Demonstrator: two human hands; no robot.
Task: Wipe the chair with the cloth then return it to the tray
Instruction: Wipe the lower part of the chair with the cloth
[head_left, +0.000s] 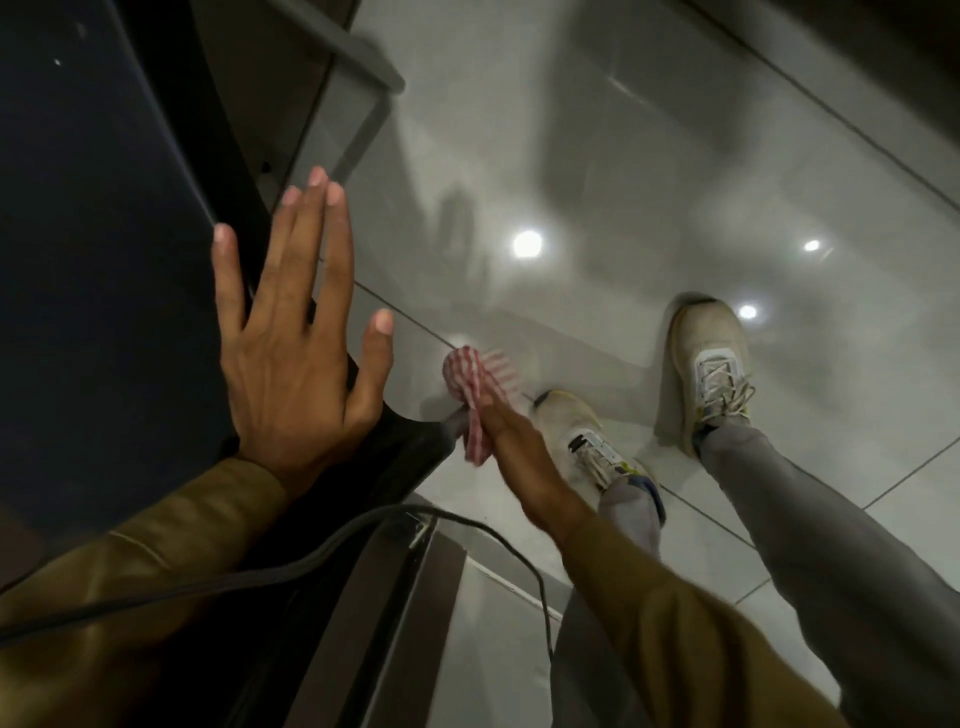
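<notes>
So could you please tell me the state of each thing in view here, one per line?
Left hand: open, fingers spread, flat on the dark chair surface.
Right hand: closed on the cloth, low beside the chair.
Cloth: red-and-white striped, bunched, pressed at the chair's lower edge.
Chair: dark; being wiped.
Cable: slack, looping across the frame.
Shoes: laced, planted on the tiled floor.
Tray: not in view.

At the left of the frame the left hand lies flat, fingers spread, on the dark smooth chair. Near the centre, the right hand grips a bunched red-and-white striped cloth against a chair edge. To the right, two cream lace-up trainers stand on the glossy grey tiled floor.
</notes>
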